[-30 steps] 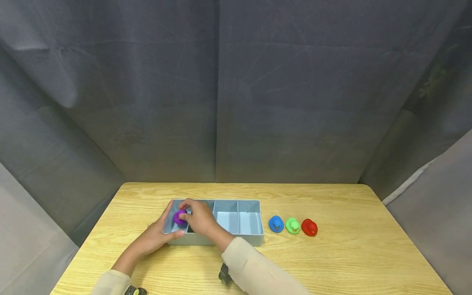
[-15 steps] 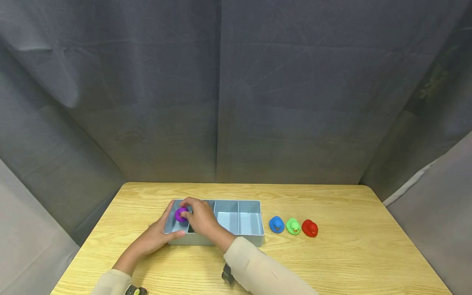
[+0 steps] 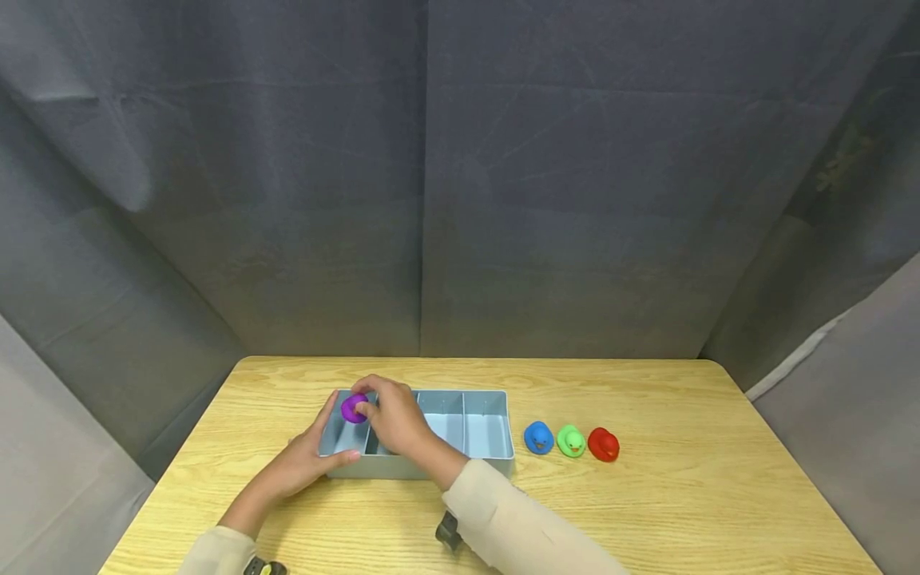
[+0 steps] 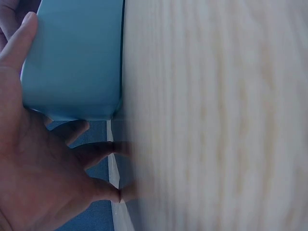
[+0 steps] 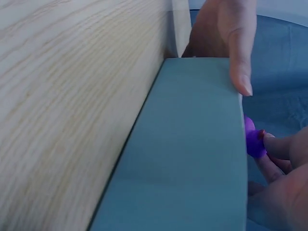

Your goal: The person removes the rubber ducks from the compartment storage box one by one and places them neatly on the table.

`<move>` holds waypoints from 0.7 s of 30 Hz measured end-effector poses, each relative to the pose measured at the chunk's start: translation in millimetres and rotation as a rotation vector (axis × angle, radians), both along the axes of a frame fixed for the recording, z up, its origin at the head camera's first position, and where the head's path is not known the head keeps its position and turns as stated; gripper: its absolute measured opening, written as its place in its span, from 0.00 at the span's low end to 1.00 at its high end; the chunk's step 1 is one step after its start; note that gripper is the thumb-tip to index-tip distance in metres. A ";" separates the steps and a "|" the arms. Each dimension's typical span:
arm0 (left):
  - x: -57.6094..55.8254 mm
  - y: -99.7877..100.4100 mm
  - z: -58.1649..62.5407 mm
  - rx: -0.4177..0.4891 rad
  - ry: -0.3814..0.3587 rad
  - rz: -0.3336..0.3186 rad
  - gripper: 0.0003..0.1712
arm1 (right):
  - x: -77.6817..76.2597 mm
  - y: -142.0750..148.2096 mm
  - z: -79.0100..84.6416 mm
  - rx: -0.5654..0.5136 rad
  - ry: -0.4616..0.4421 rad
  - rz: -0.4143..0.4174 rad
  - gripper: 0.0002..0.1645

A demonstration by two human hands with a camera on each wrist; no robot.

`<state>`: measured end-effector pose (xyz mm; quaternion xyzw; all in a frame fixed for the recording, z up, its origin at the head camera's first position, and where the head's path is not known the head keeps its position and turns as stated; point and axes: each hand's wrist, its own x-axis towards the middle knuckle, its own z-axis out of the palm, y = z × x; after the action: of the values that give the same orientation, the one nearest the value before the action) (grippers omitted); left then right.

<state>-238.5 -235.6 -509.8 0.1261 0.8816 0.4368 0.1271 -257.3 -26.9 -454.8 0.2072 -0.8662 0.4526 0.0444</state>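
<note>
A purple rubber duck [image 3: 350, 409] is pinched between the thumb and fingers of my right hand [image 3: 399, 419], over the leftmost compartment of a grey-blue divided box [image 3: 460, 468]. In the right wrist view, the duck [image 5: 254, 139] shows just past the box's rim, with a bit of its reddish beak visible. My left hand [image 3: 298, 465] grips the left end of the box, thumb along the near rim and fingers round the end wall. The left wrist view has the fingers spread under the end of the box [image 4: 72, 62]. The right hand hides part of the second compartment.
Right of the box, a blue duck [image 3: 539, 438], a green duck [image 3: 571, 441] and a red duck [image 3: 604, 444] sit in a row on the wooden table [image 3: 683, 495]. Grey curtains [image 3: 561, 239] hang behind the table and on both sides.
My right hand has shifted slightly up and away with the purple duck, which now appears nearer the box's far rim. The left hand and the box have stayed in place.
</note>
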 end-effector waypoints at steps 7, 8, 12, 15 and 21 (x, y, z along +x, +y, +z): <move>-0.5 0.6 -0.4 -0.026 -0.015 0.024 0.65 | 1.6 7.3 8.9 -0.063 -0.012 0.005 0.16; -0.6 0.6 -0.6 -0.026 -0.014 0.024 0.65 | 2.1 8.4 10.0 -0.063 -0.010 0.009 0.16; -0.5 0.7 -1.2 -0.026 -0.007 0.023 0.65 | 5.0 12.9 13.7 -0.045 0.004 0.033 0.15; -0.3 0.5 -1.4 -0.030 -0.002 0.022 0.65 | 7.8 17.2 15.5 -0.042 0.001 0.051 0.14; -0.6 0.3 -1.4 -0.053 0.001 0.028 0.66 | 10.9 28.3 15.8 -0.068 -0.030 0.054 0.12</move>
<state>-239.0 -235.3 -511.3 0.1106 0.8947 0.4147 0.1238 -246.5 1.4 -439.0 0.2223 -0.8450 0.4857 0.0263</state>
